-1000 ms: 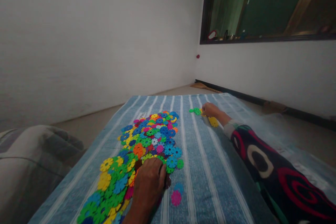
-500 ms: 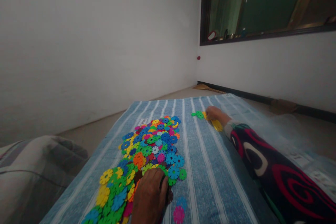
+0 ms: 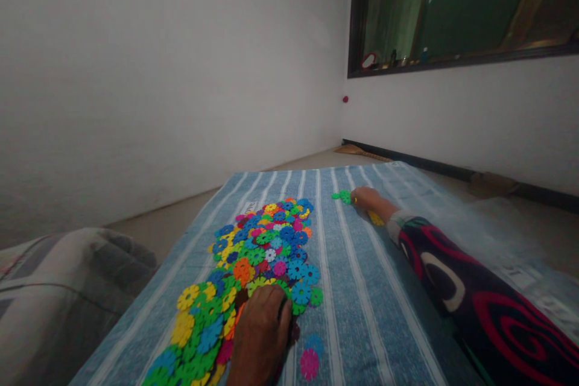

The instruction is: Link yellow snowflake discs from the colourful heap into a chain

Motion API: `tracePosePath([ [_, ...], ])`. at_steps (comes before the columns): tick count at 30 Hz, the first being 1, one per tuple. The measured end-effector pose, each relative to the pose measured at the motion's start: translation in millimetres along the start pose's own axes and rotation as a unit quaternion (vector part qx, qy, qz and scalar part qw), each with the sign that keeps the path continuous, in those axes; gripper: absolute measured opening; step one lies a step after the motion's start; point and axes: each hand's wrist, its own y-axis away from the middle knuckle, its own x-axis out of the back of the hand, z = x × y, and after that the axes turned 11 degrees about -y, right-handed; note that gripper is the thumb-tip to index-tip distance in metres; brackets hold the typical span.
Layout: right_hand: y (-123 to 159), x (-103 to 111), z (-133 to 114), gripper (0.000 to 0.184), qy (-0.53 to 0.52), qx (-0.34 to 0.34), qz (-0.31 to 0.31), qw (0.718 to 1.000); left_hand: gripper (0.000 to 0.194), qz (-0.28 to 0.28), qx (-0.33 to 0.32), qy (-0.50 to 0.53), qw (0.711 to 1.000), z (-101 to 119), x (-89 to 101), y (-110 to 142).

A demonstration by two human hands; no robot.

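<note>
A big heap of flat, flower-shaped plastic discs in many colours lies on a blue striped cloth. My left hand rests on the near end of the heap with its fingers curled down over the discs. A pink disc and a blue disc lie loose just right of it. My right hand, in a dark patterned sleeve, reaches far out and is closed beside two joined green discs. A yellow disc lies under its wrist.
Grey folded bedding lies at the left of the cloth. Clear plastic sheeting covers the right side. White walls meet at a corner behind, with a dark-framed window on the right wall.
The view has shifted slightly. My right hand has curled a little nearer to the green discs and covers more of the yellow disc. My left hand stays on the heap.
</note>
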Motion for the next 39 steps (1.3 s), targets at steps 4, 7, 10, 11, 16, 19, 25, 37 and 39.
tracePosePath([
  [4,2,-3,-2,0.028,0.023,0.007,-0.01,1.0,0.024,-0.012,-0.005,-0.006,1.0,2,2.8,1],
  [7,4,-3,-1,0.028,0.037,0.016,-0.011,0.999,0.023,-0.018,-0.003,-0.011,1.0,4,5.1,1],
  [10,6,1,-4,0.028,0.043,0.029,-0.013,0.999,0.024,-0.025,-0.003,-0.017,1.0,6,6.1,2],
  [11,8,2,-7,0.029,0.043,0.035,-0.014,0.998,0.024,-0.027,-0.003,-0.019,0.999,6,6.3,2],
  [16,23,1,-50,0.026,0.016,0.113,-0.023,0.993,0.021,-0.04,0.001,-0.03,0.999,9,7.7,3],
  [19,43,-7,-94,0.024,-0.02,0.187,-0.046,0.981,0.021,-0.061,0.008,-0.037,0.997,12,9.8,2],
  [25,89,-36,-175,0.018,-0.171,0.344,-0.128,0.914,0.023,-0.07,0.011,-0.045,0.996,17,12.4,2],
  [37,116,-53,-240,0.023,-0.168,0.308,-0.098,0.931,0.017,-0.066,0.031,-0.03,0.997,21,12.1,4],
  [39,116,-55,-244,0.023,-0.158,0.295,-0.103,0.937,0.016,-0.077,0.042,-0.026,0.996,22,13.4,4],
])
